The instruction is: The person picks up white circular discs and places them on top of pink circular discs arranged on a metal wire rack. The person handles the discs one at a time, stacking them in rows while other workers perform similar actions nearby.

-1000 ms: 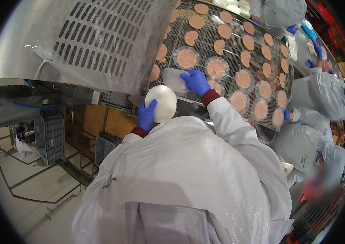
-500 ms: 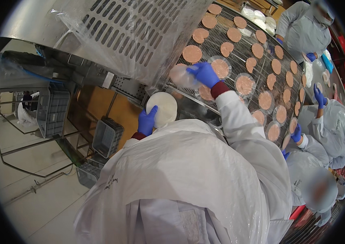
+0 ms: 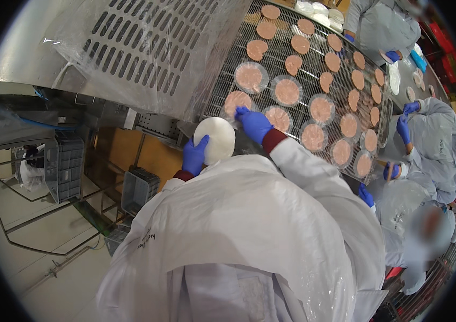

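Note:
My left hand (image 3: 194, 155), in a blue glove, grips a stack of round white discs (image 3: 218, 138) at the near edge of the wire mesh conveyor belt (image 3: 271, 61). My right hand (image 3: 253, 123), also gloved, lies with fingers spread on the belt between two pink patties (image 3: 237, 100) that sit on clear round sheets. Rows of patties (image 3: 287, 91) cover the belt; the nearer ones have sheets under them, the farther ones lie bare. My white coat hides the belt's near edge below my hands.
A perforated metal cover wrapped in plastic film (image 3: 147, 48) stands left of the belt. Grey crates (image 3: 64, 166) sit on the floor at the left. Co-workers in white coats and blue gloves (image 3: 432, 139) work along the belt's right side and far end.
My right hand has drawn back from farther up the belt to the near-edge patties. The left hand still holds the disc stack. The view has shifted slightly.

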`<state>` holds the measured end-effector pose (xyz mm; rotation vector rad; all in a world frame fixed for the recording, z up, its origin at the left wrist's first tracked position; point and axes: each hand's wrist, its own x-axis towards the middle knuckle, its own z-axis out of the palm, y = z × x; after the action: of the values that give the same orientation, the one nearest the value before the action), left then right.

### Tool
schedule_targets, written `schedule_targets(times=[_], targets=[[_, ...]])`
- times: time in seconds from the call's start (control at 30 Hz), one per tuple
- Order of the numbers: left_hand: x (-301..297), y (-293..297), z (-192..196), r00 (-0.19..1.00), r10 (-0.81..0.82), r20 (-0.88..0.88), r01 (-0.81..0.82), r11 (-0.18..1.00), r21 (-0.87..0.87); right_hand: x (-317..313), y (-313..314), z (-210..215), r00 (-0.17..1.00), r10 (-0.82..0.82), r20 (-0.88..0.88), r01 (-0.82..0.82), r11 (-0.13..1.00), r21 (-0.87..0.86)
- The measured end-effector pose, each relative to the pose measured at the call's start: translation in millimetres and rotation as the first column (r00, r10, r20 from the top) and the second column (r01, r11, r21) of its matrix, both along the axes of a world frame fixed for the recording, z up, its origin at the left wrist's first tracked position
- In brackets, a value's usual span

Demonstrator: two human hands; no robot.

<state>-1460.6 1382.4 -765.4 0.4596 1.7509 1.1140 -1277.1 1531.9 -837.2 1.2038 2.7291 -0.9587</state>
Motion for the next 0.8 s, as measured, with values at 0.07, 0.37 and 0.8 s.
schedule_targets(times=[0.07, 0.37, 0.8], targets=[[-2.4, -0.8, -3.7, 1.000, 0.004, 0.006, -0.004, 1.000, -0.002, 19.3, 18.4, 77.2, 0.986, 0.070, 0.152, -0.053, 0.992, -0.114], [-10.4, 8.9, -5.3, 0.998, 0.007, 0.059, -0.005, 1.000, -0.021, 3.0, 9.8, 32.5, 0.840, -0.299, -0.453, -0.034, 0.803, -0.595], [-32.0, 15.9, -7.7, 0.999, 0.038, -0.023, -0.038, 0.999, -0.006, -88.8, 114.2, -30.3, 0.934, 0.048, -0.353, 0.103, 0.913, 0.396]])
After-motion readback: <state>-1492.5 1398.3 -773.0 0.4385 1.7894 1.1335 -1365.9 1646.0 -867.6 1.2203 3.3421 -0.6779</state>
